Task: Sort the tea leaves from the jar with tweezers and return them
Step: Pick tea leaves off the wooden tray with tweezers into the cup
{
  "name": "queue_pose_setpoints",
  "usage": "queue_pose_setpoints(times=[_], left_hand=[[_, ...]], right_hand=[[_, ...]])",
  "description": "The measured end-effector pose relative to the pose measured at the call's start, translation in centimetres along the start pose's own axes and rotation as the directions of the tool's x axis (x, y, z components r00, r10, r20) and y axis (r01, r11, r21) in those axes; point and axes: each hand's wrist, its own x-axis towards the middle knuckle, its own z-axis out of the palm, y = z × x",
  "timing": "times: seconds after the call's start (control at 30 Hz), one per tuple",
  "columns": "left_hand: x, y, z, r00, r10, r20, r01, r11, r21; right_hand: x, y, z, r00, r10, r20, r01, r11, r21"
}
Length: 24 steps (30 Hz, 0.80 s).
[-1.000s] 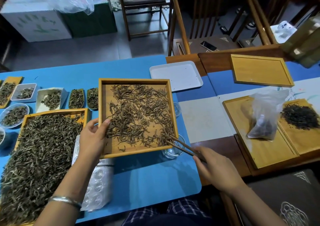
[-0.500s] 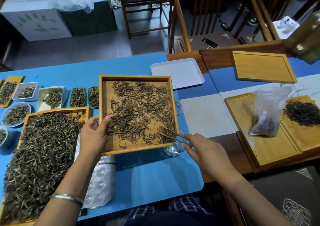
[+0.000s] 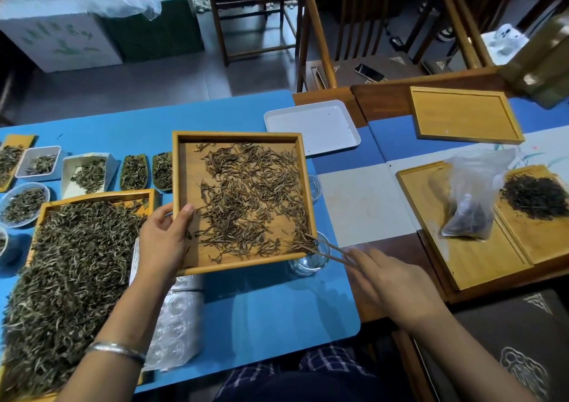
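The right hand point(image 3: 397, 287) pinches a pair of wooden tweezers point(image 3: 331, 250) between its fingers. The tweezer tips reach over the near right corner of the square wooden tray point(image 3: 181, 170) and touch the tea leaves point(image 3: 252, 198) there. Directly below that corner stands a clear glass jar point(image 3: 308, 263), partly hidden by the tray edge and the tweezers.

The left hand point(image 3: 163, 244) grips the near left side of the tray, thumb inside the rim on the tray floor and the remaining fingers underneath, out of sight. A metal bangle point(image 3: 115, 351) sits on the left forearm. The brown leaves are spread loosely across most of the tray floor, denser toward the right.

To the left, a larger wooden tray point(image 3: 49, 206) holds a thick layer of greenish leaves. Beyond it is a row of small dishes point(image 3: 41, 163) with leaf samples. All rest on a blue table point(image 3: 261, 309). A white plastic tray point(image 3: 311, 126) lies just behind the held tray. Well to the right, a transparent bag point(image 3: 474, 198) with dark leaves lies on a wooden board point(image 3: 431, 232), beside a dark leaf pile point(image 3: 535, 196).
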Motion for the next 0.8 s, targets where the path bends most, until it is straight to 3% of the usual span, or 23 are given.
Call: queue_pose_setpoints(times=[0.23,0.43,0.6,0.8], left_hand=[[-0.1,-0.1,0.0,1.000,-0.008,-0.003,0.008,1.000,-0.008],[0.1,0.0,0.0,1.000,-0.028,-0.005,0.028,0.999,-0.016],[0.2,0.0,0.0,0.999,-0.032,-0.001,0.032,0.999,-0.031],[0.3,-0.2,0.0,1.000,-0.024,0.003,0.024,0.999,-0.033]], right_hand=[[0.8,-0.4,-1.1,0.989,-0.013,-0.146,0.023,0.998,0.062],[6.0,-5.5,-1.2,0.990,-0.062,-0.129,0.098,0.949,0.300],[7.4,-7.8,-0.6,0.981,-0.125,-0.147,0.162,0.947,0.278],[5.8,-5.3,0.6,0.993,-0.081,-0.089,0.103,0.951,0.291]])
